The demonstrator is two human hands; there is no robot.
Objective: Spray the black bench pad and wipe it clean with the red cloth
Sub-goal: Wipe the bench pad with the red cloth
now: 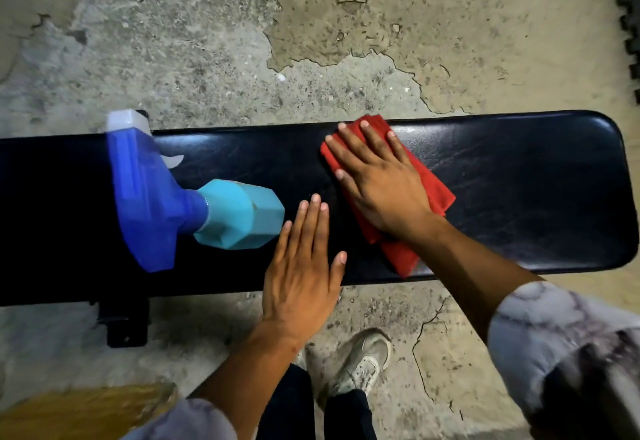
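The black bench pad runs left to right across the view. A folded red cloth lies on its middle, and my right hand presses flat on the cloth with straight, spread fingers. My left hand rests flat on the pad's near edge, fingers straight, just left of the cloth and holding nothing. A spray bottle with a teal body and a blue trigger head stands on the pad to the left of my left hand, seen from above.
Cracked, patchy concrete floor surrounds the bench. A black bench leg bracket sticks out below the pad at left. My shoe stands close to the pad's near side. A black rubber mat edge shows at far right.
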